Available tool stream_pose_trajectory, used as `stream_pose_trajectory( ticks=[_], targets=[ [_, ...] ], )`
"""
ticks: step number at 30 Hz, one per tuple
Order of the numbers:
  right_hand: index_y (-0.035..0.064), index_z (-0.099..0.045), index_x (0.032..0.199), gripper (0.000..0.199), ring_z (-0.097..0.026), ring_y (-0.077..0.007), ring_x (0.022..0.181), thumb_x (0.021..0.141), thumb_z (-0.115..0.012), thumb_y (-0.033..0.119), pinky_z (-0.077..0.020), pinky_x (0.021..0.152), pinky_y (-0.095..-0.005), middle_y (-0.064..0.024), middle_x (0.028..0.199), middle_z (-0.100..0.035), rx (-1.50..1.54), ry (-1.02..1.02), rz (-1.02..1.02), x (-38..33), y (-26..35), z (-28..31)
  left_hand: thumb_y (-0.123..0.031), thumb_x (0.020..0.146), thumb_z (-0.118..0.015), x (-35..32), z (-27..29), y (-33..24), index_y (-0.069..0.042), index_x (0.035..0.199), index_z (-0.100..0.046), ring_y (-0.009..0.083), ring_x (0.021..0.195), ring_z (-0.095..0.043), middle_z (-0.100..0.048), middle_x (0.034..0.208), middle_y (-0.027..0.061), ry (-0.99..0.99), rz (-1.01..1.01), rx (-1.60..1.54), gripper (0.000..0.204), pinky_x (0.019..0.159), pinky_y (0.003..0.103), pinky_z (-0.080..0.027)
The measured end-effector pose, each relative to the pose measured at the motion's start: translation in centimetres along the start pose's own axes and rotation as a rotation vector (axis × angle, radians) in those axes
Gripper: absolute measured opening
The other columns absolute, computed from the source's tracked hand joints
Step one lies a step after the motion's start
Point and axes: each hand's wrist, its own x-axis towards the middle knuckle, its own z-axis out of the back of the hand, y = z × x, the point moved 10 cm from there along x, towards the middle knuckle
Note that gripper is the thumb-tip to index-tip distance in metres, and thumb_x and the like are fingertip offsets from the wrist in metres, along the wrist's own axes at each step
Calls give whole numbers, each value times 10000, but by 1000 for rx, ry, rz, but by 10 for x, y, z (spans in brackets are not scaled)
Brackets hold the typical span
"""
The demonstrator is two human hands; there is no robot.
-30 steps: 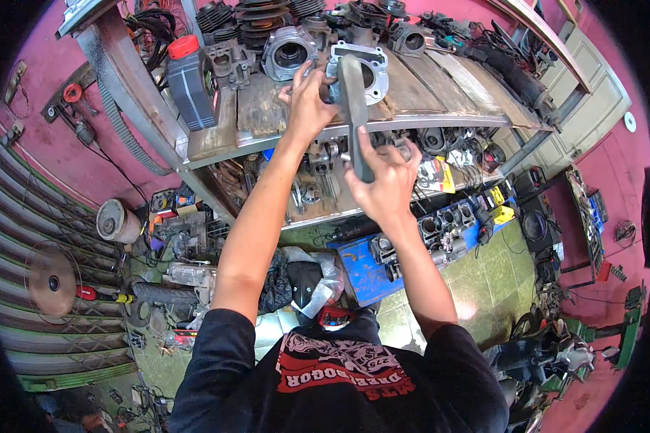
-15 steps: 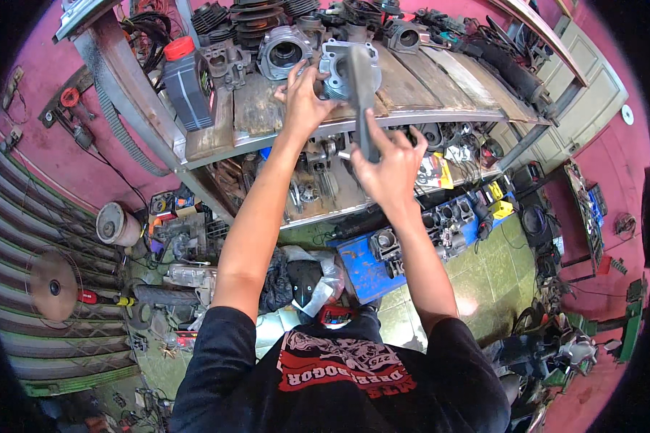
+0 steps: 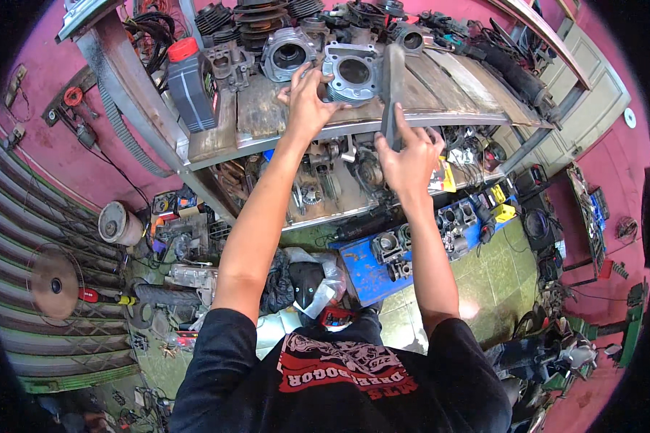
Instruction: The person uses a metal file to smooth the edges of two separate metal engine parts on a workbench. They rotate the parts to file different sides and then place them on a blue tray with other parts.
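Note:
A finned metal engine cylinder (image 3: 365, 89) with a round bore sits on the wooden shelf, its flat face turned up toward me. My left hand (image 3: 308, 107) grips its left side, thumb along the front edge and fingers further back. In my right hand (image 3: 412, 157) is a long grey flat file (image 3: 393, 76), held by its near end with the index finger stretched along it. The file points away from me, just right of the cylinder, and the bore is uncovered. Another engine cylinder (image 3: 273, 59) stands right behind my left hand.
At the left of the wooden shelf (image 3: 260, 115) stands a dark bottle with a red cap (image 3: 195, 94). Several greasy engine parts line the back. A lower shelf holds more parts, and a blue bench (image 3: 357, 270) below carries carburetor-like castings. A fan (image 3: 54, 285) is at far left.
My right hand and the file have moved to the right, off the cylinder's face, so the bore now shows. My left hand stays on the cylinder.

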Motion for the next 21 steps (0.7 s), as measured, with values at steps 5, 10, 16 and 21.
stream_pose_trajectory(
  ticks=[5, 10, 16, 21],
  targets=[
    [76, -672, 1341, 625, -669, -270, 794, 768, -774, 305, -384, 1027, -482, -137, 756, -693, 57, 34, 24, -38, 4, -5, -347, 514, -974, -2, 1, -4, -77, 1091, -677, 327, 1390, -464, -674, 1249, 93, -22, -45, -21, 702, 1044, 552, -311],
    [110, -673, 1350, 616, -667, -299, 827, 779, -766, 321, -371, 1032, -484, -157, 769, -695, -14, -1, 55, 17, 7, -1, -329, 525, -965, -1, -1, -7, -73, 1054, -695, 334, 1382, -466, -665, 1249, 99, -38, -120, -93, 647, 1043, 568, -320],
    [123, -664, 1369, 641, -659, -312, 832, 767, -777, 311, -374, 1038, -466, -169, 784, -686, -22, 3, 109, 13, 19, -25, -260, 534, -959, -2, 2, -15, -48, 1026, -701, 355, 1368, -473, -658, 1256, 129, -26, -108, -40, 595, 1075, 525, -368],
    [136, -656, 1383, 657, -650, -310, 831, 761, -786, 304, -367, 1060, -470, -163, 797, -688, 59, 113, 77, -5, 30, -11, -243, 539, -956, -4, 5, -15, -42, 1038, -695, 369, 1364, -474, -653, 1290, 134, -20, -122, -19, 597, 1083, 511, -376]
  ],
)
